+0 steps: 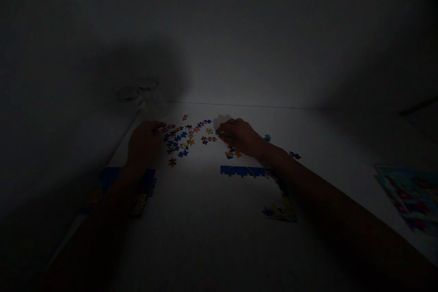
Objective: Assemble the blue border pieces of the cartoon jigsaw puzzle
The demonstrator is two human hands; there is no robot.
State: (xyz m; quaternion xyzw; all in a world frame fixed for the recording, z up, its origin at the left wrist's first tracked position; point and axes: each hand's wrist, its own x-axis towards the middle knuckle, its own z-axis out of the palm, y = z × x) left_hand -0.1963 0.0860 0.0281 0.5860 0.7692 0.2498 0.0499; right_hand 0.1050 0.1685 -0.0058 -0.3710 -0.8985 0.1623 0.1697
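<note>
The scene is very dark. A heap of loose jigsaw puzzle pieces (pixel 178 138), blue, yellow and pink, lies on the white table. At its left edge is my left hand (pixel 144 142), index finger stretched out and thumb slightly apart, with no piece visible in it. My right hand (pixel 238 136) is to the right of the heap, its fingertips pinched on a small puzzle piece (pixel 218 133) with blue-green on it. Below that wrist lie a few more pieces (pixel 238 153). Nearer me is a partly joined puzzle edge (pixel 242 171), a blue strip turning down the right side, partly behind my right forearm.
Two clear glass jars (pixel 148 93) stand at the back left by the wall. A picture sheet or assembled puzzle (pixel 148 182) lies partly under my left forearm. At far right is a colourful picture (pixel 410 196). Stray pieces (pixel 294 155) lie beyond my right forearm.
</note>
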